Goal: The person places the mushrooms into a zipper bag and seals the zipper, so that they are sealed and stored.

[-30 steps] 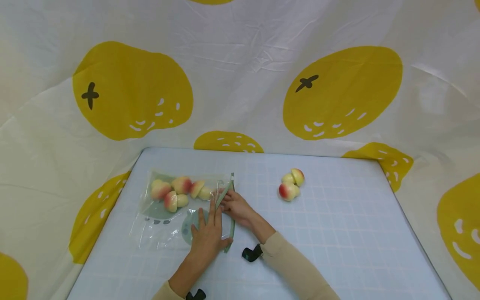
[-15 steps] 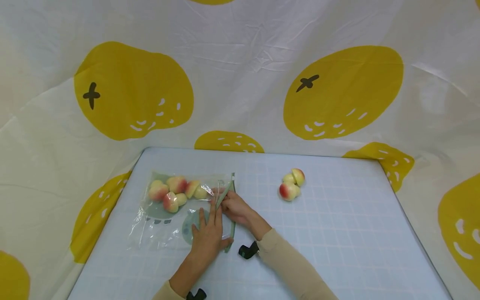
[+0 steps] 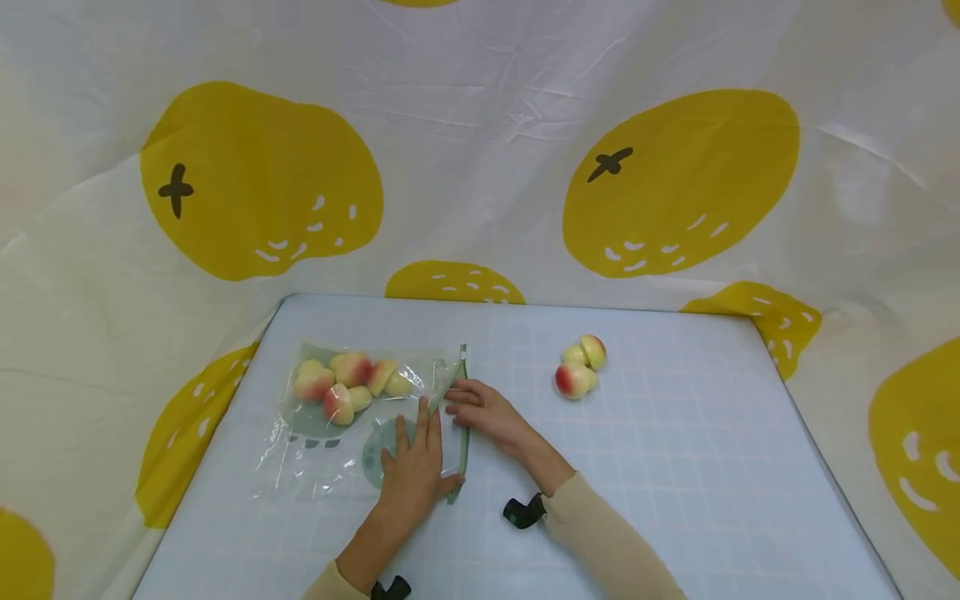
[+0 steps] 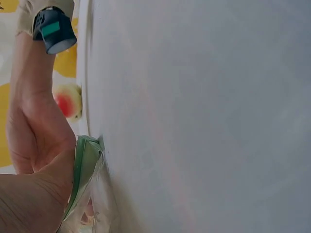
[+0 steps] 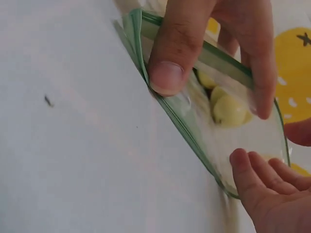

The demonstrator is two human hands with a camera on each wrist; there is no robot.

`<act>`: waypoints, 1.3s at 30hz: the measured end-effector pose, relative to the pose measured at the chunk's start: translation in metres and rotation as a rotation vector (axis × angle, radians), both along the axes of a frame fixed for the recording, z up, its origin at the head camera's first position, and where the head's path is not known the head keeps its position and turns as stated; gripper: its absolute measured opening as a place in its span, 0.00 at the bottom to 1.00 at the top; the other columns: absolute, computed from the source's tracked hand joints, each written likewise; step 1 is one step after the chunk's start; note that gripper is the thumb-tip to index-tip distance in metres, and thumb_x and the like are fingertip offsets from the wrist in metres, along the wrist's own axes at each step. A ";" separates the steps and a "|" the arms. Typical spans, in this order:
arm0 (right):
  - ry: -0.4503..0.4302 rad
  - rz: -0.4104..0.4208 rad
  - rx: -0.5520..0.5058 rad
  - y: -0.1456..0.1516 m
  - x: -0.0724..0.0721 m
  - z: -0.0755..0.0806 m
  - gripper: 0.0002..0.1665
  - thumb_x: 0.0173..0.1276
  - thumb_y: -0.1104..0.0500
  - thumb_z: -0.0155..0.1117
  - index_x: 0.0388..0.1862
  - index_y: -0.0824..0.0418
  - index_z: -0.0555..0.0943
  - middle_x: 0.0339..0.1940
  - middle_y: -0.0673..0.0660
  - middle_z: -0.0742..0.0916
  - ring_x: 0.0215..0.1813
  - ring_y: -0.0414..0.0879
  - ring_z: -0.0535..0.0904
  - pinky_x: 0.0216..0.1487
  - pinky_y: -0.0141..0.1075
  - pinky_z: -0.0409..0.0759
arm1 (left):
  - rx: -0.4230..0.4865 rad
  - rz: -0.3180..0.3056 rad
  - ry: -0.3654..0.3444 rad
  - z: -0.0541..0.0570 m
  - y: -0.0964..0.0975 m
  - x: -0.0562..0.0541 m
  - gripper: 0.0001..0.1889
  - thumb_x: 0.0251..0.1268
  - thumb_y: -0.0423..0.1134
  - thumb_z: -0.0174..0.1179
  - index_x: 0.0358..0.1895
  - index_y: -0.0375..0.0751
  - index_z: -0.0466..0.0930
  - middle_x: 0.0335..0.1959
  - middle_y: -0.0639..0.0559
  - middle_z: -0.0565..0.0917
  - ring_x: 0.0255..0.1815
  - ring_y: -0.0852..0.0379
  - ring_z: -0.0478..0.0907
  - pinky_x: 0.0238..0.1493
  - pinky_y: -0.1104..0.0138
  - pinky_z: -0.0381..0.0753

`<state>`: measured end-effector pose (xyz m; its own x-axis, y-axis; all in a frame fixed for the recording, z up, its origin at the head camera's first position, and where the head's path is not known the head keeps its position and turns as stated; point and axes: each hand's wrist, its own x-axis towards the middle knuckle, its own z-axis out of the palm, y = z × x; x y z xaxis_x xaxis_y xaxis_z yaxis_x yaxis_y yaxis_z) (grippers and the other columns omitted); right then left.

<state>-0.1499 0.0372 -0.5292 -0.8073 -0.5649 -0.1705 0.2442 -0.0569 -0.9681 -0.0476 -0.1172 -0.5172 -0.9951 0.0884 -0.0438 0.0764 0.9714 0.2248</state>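
A clear zip bag [image 3: 326, 471] with a green zip edge [image 3: 463, 454] lies on its side at the left of the table. Several red-and-cream toy mushrooms [image 3: 351, 367] are inside it, toward the far end. Fingers spread and straight, my left hand [image 3: 408, 479] presses on the bag by its mouth, the thumb at the green edge. In the right wrist view the mouth gapes, its upper lip raised by the left hand's fingers. Just outside the mouth is my right hand [image 3: 495, 417], fingers loosely bent and holding nothing.
Two more toy mushrooms [image 3: 576, 380] lie together on the table, right of the bag. Both wrists carry a black camera [image 3: 523, 511]. A white curtain with yellow fruit prints [image 3: 480, 183] hangs behind the table's far edge [image 3: 615, 311].
The right hand has drawn back to the right out of the bag's mouth. Inside, the mushrooms have shifted slightly left. The left hand has stayed in place.
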 end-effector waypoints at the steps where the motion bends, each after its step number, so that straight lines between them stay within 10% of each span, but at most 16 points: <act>1: 0.017 -0.002 0.013 0.003 0.001 0.001 0.32 0.72 0.68 0.59 0.73 0.70 0.64 0.67 0.69 0.76 0.65 0.61 0.76 0.59 0.44 0.78 | -0.002 -0.001 0.000 0.000 0.000 0.000 0.60 0.46 0.62 0.76 0.77 0.33 0.56 0.81 0.38 0.45 0.73 0.23 0.52 0.50 0.26 0.68; 39: 0.294 -0.438 0.289 0.123 0.029 0.055 0.29 0.69 0.60 0.69 0.67 0.63 0.73 0.62 0.67 0.79 0.61 0.56 0.77 0.54 0.30 0.77 | 0.079 0.018 -0.029 -0.001 -0.001 0.000 0.61 0.45 0.60 0.78 0.77 0.32 0.54 0.81 0.39 0.44 0.74 0.23 0.49 0.52 0.25 0.64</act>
<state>-0.1210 0.1605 -0.4745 -0.9911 -0.1330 -0.0016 -0.0231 0.1839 -0.9827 -0.0481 -0.1185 -0.5182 -0.9950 0.0751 -0.0660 0.0518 0.9516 0.3029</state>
